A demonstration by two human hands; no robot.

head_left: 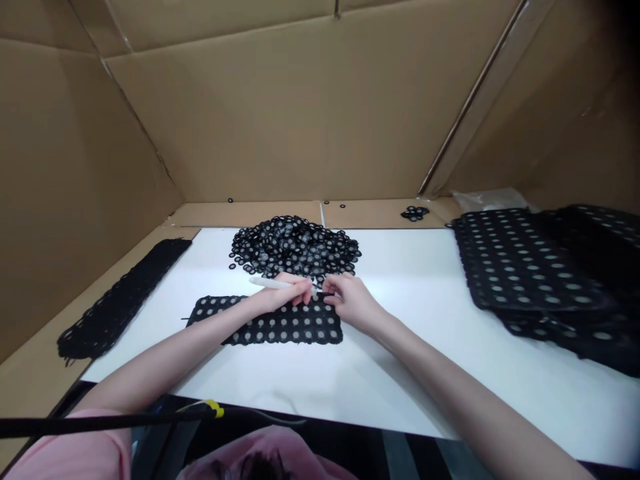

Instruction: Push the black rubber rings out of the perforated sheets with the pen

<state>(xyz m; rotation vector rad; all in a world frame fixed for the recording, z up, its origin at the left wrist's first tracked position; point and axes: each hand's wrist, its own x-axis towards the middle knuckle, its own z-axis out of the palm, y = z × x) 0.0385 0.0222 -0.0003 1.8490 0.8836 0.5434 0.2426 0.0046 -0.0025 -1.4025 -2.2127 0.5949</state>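
- The dotted black panel [280,330] lies flat on the white desk [410,267], directly before the person, so both hands can reach its far edge.
- The left hand [293,291] has its grip closed around a white pen-like tool [270,283], seemingly angled to bring its tip to that edge.
- The right hand [350,301] meets it there, thumb and fingertips drawn close together, probably to steady the edge; whether they pinch anything, I cannot tell.
- Just beyond sits a heap of black rings [295,243], probably placed for short reaches.
- Farther out, a dark strip [127,297] lies left and dotted black pieces [530,267] overlap right, perhaps to leave working room.
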